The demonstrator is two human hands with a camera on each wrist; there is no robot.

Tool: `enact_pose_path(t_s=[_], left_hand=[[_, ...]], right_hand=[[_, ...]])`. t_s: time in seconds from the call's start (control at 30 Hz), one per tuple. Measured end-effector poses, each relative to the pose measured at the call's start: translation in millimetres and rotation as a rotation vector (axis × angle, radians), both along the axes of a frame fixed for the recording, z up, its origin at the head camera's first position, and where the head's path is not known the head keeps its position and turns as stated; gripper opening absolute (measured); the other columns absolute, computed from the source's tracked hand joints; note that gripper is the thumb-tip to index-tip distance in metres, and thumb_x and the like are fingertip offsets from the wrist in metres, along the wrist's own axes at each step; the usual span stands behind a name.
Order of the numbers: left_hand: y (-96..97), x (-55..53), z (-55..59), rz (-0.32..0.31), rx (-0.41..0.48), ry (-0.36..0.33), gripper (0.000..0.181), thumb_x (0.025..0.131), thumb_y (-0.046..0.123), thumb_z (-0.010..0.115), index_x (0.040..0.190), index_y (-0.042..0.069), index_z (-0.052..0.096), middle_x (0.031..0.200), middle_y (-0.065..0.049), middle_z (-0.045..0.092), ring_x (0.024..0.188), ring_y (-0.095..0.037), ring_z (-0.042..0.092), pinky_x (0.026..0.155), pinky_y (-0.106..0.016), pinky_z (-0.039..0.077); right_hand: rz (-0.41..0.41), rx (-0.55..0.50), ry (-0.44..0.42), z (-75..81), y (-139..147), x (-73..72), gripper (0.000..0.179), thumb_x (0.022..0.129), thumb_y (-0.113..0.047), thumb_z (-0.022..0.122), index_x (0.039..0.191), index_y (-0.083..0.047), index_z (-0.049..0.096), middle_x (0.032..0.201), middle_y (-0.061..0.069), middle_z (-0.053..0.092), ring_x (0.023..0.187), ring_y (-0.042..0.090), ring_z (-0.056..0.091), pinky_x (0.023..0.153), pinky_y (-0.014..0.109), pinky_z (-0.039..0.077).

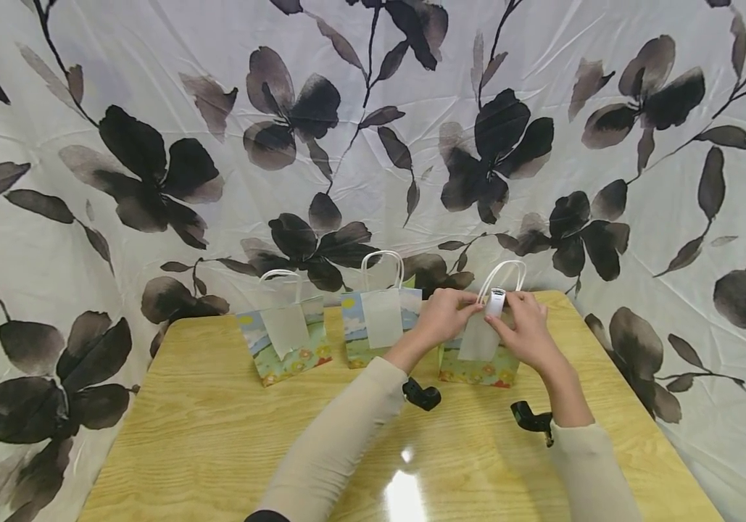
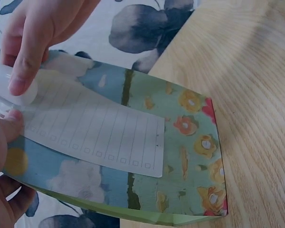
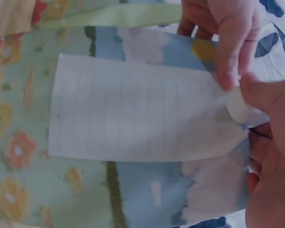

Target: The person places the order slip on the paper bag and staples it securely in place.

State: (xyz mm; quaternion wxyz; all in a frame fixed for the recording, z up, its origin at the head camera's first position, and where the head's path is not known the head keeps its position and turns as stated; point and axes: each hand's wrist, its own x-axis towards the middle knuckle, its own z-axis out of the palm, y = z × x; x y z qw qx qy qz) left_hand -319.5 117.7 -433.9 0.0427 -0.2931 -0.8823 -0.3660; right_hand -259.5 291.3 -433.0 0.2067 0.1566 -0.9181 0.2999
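Note:
At the right of the table, both hands are at the top edge of a painted paper gift bag [image 1: 477,374] with white handles. A lined white paper sheet [image 2: 123,137] lies against its front. My right hand [image 1: 527,330] grips a small white stapler-like tool [image 1: 496,302] over the sheet's upper end, its thumb on top; the exact kind is unclear. My left hand [image 1: 444,314] pinches the bag's rim and the sheet, with the thumb in front and fingers behind. In the right wrist view, the left thumb touches the sheet beside the white tool [image 3: 240,108].
Two similar gift bags stand to the left: a middle bag [image 1: 353,326] and a tilted left bag [image 1: 258,348], each with a white sheet on its front. They stand on a wooden table [image 1: 203,435] before a floral cloth [image 1: 412,181].

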Motion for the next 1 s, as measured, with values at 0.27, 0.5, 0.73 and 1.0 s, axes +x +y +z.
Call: enact_pose_path(t_s=[0.27,0.5,0.73,1.0], left_hand=[[-2.8,-1.9,-0.6,0.011,0.008,0.025,0.026,0.093,0.034,0.064,0.113,0.019,0.075,0.104,0.004,0.072,0.057,-0.005,0.049,0.048,-0.018,0.037],[-6.7,-5.9,-0.6,0.027,0.017,0.024,0.027,0.094,0.032,0.064,0.113,0.017,0.075,0.105,0.002,0.072,0.056,-0.002,0.051,0.049,-0.017,0.039],[-5.1,-6.8,-1.0,0.038,0.038,0.013,0.024,0.094,0.030,0.065,0.111,0.018,0.076,0.100,0.004,0.073,0.054,-0.003,0.049,0.049,-0.018,0.039],[-2.3,-6.5,-7.4,0.022,0.054,0.008,0.026,0.093,0.029,0.066,0.114,0.016,0.075,0.107,0.002,0.071,0.063,0.000,0.054,0.052,-0.016,0.040]], right_hand=[[0.008,-0.046,0.118,-12.2,-5,-10.4,0.028,0.083,-0.004,0.075,0.102,0.005,0.057,0.092,0.020,0.060,0.100,0.039,0.047,0.078,0.056,0.021],[0.019,-0.089,0.304,-26.4,-14,-23.9,0.029,0.078,-0.003,0.079,0.093,0.006,0.056,0.087,0.021,0.055,0.090,0.039,0.047,0.078,0.058,0.019],[-0.017,-0.101,0.461,-39.1,-19,-31.1,0.031,0.075,-0.004,0.080,0.090,0.007,0.055,0.080,0.019,0.048,0.079,0.037,0.045,0.072,0.056,0.022],[0.026,0.008,0.331,-31.5,-5,-25.4,0.031,0.076,-0.004,0.080,0.089,0.004,0.053,0.080,0.016,0.050,0.079,0.035,0.045,0.078,0.058,0.024]])
